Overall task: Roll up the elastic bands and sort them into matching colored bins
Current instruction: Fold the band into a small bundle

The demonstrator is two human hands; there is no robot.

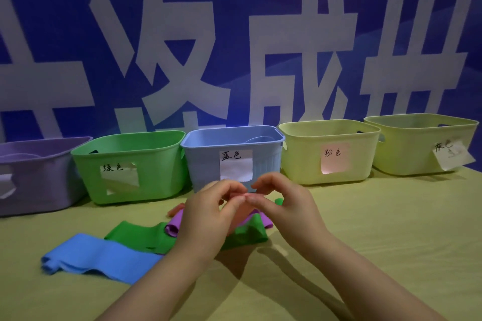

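– Both hands are busy, then?

– Yes. Left hand (208, 216) and right hand (287, 206) are raised together, fingertips meeting. Thumbs and forefingers curl in to pinch the top edge of a flat salmon-pink elastic band (241, 219). The rest of it drops behind the left fingers towards the yellow-green cloth-covered worktop (391, 229). Much of it is hidden, so I cannot tell how far it is rolled.

– Which way does it lie?

– The pinched edge runs across, from one hand to the other, and the strip's long axis hangs downward from it. Rolling looks barely begun, I'd judge.

– And where must it go?

– Directly beyond the hands is a pale blue plastic bin (266, 164) with a paper label. The pale yellow plastic bin labelled pink (300, 154) sits just right of that, beyond the right hand. So the drop would be forward and rightward, and the right hand is the nearer one.

– What else lies about?

– Under the hands a flat green elastic band (140, 236) stretches leftward, with a curled purple elastic band (172, 227) lying on it beside the left hand. Further left and nearer the person lies a flat blue elastic band (101, 255). A small salmon-coloured piece (176, 210) lies beyond the left hand; rolled or not, I can't say.

– The other bins?

– Left of the blue one are a green plastic bin (161, 159) and a purple plastic bin (39, 172). Far right is a second pale yellow plastic bin (407, 148), labelled grey.
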